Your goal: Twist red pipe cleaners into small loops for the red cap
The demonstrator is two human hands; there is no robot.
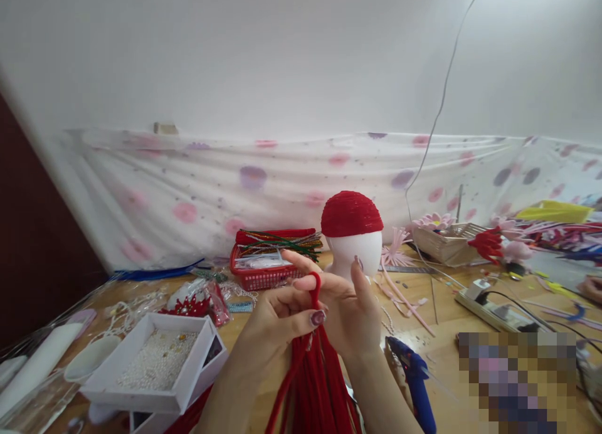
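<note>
My left hand (277, 318) and my right hand (350, 312) meet in front of me over a bundle of red pipe cleaners (313, 381) that hangs down toward my lap. Both hands are closed on the bundle's top, where one red stem bends into a small loop (316, 283) above my left thumb. Just behind my hands stands a white foam head (357, 249) wearing a red woven cap (351, 213).
A red basket (263, 274) of coloured pipe cleaners sits behind. A white box of beads (157, 359) lies at left, a blue glue gun (416, 377) at right, a power strip (493, 305) further right. Pink and red flowers fill a tray (446, 239). Another person's hand (592, 288) shows at the right edge.
</note>
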